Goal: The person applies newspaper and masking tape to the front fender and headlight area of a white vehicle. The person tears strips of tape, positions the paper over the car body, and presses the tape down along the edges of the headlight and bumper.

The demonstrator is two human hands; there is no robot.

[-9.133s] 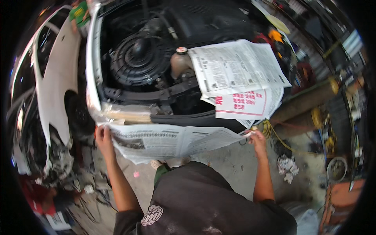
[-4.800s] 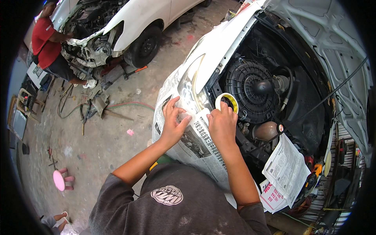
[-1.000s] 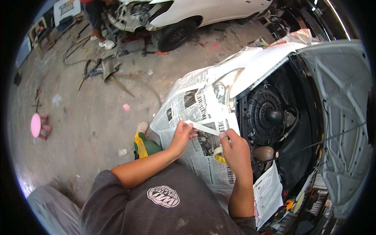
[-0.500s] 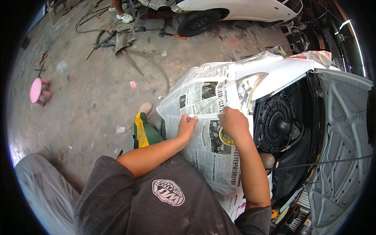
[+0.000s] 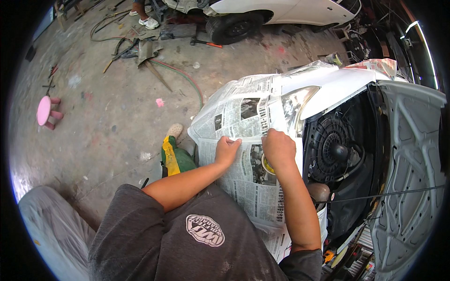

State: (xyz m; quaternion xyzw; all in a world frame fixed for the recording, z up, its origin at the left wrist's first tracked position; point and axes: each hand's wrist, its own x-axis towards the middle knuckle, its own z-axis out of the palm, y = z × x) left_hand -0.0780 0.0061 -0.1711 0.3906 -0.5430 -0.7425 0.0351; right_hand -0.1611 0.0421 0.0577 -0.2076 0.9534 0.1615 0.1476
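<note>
Newspaper sheets cover the front of a white car, with a pale strip of masking tape running along the seam where two sheets meet. My left hand is closed at the strip's left part, thumb stretched along it and fingers curled at the paper. Around the strip's right end, my right hand is closed. A roll of masking tape hangs under that palm, partly hidden by the hand. The car's headlight lies just beyond my right hand.
On my right is the engine bay under a raised hood, with a thin rod across it. A pink stool, hoses and a hammer are on the floor. Another person's shoe shows near a second white car.
My left hand has slid slightly right along the tape strip, closer to my right hand. The right hand has shifted only a little, covering more of the roll.
</note>
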